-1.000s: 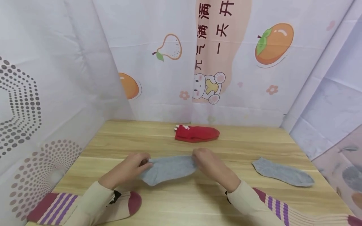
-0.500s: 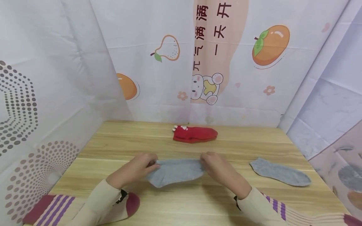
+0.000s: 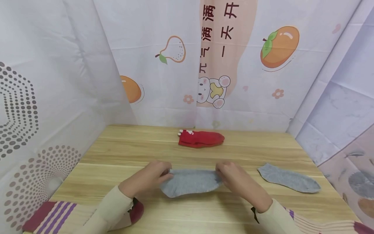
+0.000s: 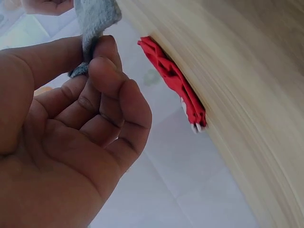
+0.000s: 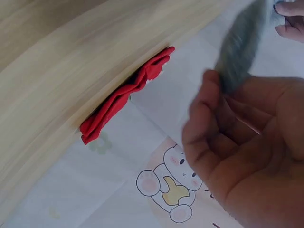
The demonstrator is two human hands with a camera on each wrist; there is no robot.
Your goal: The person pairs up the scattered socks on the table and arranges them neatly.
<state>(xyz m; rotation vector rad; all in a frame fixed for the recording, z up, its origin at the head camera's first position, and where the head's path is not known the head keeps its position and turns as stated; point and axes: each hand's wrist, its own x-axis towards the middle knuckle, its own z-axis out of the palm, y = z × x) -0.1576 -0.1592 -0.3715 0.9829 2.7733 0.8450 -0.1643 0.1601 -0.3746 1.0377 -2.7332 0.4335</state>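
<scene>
A grey sock [image 3: 191, 183] is stretched sideways between both hands over the middle of the wooden table. My left hand [image 3: 150, 177] pinches its left end between thumb and fingers; the left wrist view shows the grey cloth [image 4: 97, 19] caught at the fingertips. On the other side my right hand [image 3: 236, 180] pinches the opposite end, and in the right wrist view the sock [image 5: 242, 47] rises from between thumb and index finger. A second grey sock [image 3: 287, 178] lies flat to the right of the right hand.
Red socks [image 3: 201, 139] lie near the back of the table [image 3: 131, 143]. At front left a cream sock with purple stripes [image 3: 62, 216] is partly under the left sleeve; a similar one [image 3: 327, 225] lies front right. Printed curtains [image 3: 163, 84] hang behind.
Both hands have moved to the right and slightly nearer, carrying the held grey sock with them. The other socks lie where they were; the head view shifted slightly.
</scene>
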